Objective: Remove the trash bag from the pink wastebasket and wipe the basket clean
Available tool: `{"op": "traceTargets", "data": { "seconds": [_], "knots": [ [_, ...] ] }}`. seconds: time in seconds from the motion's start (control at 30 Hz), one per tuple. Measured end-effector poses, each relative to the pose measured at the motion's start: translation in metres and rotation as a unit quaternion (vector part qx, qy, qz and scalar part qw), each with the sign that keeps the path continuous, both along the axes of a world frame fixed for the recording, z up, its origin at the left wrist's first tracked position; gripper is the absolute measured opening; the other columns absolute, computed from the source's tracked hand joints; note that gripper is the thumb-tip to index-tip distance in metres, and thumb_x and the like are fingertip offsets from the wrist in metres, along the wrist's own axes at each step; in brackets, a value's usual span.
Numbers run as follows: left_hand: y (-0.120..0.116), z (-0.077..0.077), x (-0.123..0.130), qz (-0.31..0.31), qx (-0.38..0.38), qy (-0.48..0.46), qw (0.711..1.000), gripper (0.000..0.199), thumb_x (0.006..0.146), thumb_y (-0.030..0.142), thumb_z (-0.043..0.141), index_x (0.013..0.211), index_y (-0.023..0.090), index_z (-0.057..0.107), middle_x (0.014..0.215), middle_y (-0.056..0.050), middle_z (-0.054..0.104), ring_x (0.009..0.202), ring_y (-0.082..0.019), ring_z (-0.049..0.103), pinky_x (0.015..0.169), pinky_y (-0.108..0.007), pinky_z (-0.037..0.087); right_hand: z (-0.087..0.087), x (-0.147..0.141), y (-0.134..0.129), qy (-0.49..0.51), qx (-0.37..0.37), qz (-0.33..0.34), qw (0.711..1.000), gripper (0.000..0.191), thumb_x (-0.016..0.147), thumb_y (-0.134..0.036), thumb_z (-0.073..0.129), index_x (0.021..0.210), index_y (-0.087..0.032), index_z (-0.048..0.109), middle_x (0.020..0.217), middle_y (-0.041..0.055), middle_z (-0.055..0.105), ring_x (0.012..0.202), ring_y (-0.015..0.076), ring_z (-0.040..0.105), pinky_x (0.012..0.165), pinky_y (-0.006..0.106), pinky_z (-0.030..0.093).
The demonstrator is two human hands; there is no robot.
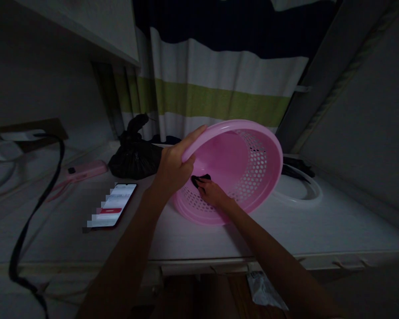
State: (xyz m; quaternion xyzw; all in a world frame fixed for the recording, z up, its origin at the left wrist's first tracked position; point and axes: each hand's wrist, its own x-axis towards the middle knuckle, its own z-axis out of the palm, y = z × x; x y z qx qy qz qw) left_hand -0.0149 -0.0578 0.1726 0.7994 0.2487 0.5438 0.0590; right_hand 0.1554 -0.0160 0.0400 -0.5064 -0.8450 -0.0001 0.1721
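Observation:
A pink plastic basket [226,150] with rows of round holes in its wall lies tilted on the white desk [173,241], its mouth toward me. My left hand [176,161] grips the basket's rim at the upper left, thumb inside and fingers over the outside. Inside the basket, my right hand [213,192] holds a small black cloth [199,179] against the lower left part of the inner wall. Most of the cloth is hidden by the fingers.
Left of the basket are a knotted black plastic bag [136,155], a lit phone [115,206] and a pink phone-like item with a strap [86,170]. A black cable [36,208] hangs at far left. A white ring [314,192] lies at right. Behind hangs a striped curtain [219,66].

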Motion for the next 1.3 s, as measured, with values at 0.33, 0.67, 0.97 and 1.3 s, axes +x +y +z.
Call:
{"op": "traceTargets", "data": {
  "seconds": [0.33, 0.67, 0.97, 1.3],
  "knots": [
    [-0.004, -0.002, -0.004, 0.036, -0.013, 0.005, 0.999, 0.063, 0.072, 0.005, 0.046, 0.13, 0.029, 0.047, 0.134, 0.003, 0.051, 0.121, -0.018, 0.049, 0.105, -0.035, 0.037, 0.003, -0.011, 0.052, -0.062, -0.037, -0.122, 0.99, 0.039, 0.089, -0.018, 0.037, 0.122, -0.013, 0.055, 0.125, 0.0147, 0.057, 0.116, 0.0211, 0.052, 0.096, 0.03, 0.041],
    [0.005, -0.006, -0.01, 0.051, -0.061, -0.012, 0.997, 0.064, 0.072, 0.005, 0.047, 0.131, 0.03, 0.046, 0.132, 0.004, 0.053, 0.12, -0.018, 0.05, 0.106, -0.035, 0.036, 0.004, -0.002, 0.076, -0.089, -0.035, -0.104, 0.99, 0.041, 0.086, -0.015, 0.041, 0.125, -0.009, 0.053, 0.123, 0.0165, 0.058, 0.118, 0.0211, 0.051, 0.1, 0.03, 0.038],
    [0.008, -0.007, -0.008, 0.018, -0.03, -0.008, 0.999, 0.066, 0.072, 0.003, 0.044, 0.131, 0.031, 0.046, 0.134, 0.006, 0.05, 0.124, -0.019, 0.046, 0.107, -0.034, 0.035, -0.006, 0.007, 0.03, -0.046, -0.006, -0.006, 0.999, 0.048, 0.083, -0.012, 0.039, 0.13, -0.009, 0.047, 0.132, 0.0119, 0.051, 0.126, 0.0187, 0.043, 0.103, 0.031, 0.038],
    [0.003, -0.008, -0.009, 0.033, -0.043, -0.023, 0.998, 0.064, 0.071, 0.004, 0.047, 0.13, 0.031, 0.048, 0.132, 0.004, 0.053, 0.12, -0.02, 0.05, 0.102, -0.033, 0.04, 0.008, 0.022, -0.006, -0.129, -0.015, -0.044, 0.991, 0.042, 0.088, -0.018, 0.039, 0.128, -0.012, 0.05, 0.129, 0.0149, 0.053, 0.118, 0.0238, 0.051, 0.096, 0.037, 0.045]
  ]
}}
